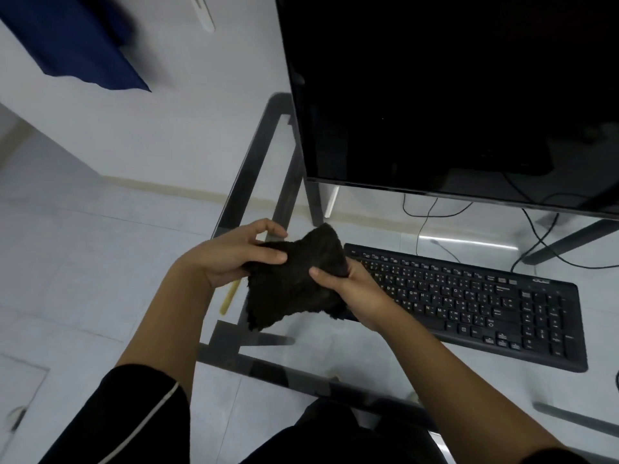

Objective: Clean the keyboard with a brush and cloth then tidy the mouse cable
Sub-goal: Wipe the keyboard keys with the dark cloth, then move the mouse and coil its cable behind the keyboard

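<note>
A dark fuzzy cloth (294,283) hangs between both my hands above the left end of the glass desk (368,343). My left hand (231,256) pinches its upper left edge with thumb and fingers. My right hand (351,289) grips its right side, thumb on top. The black keyboard (485,306) lies flat on the desk to the right, its left end partly hidden behind my right hand and the cloth. A yellow brush handle (229,298) lies on the desk under my left wrist, mostly hidden. No mouse shows in the frame.
A large black monitor (452,95) stands behind the keyboard. Black cables (542,242) trail under it across the glass. The desk's dark metal frame (254,155) runs along the left edge. A blue cloth (73,45) hangs at the upper left.
</note>
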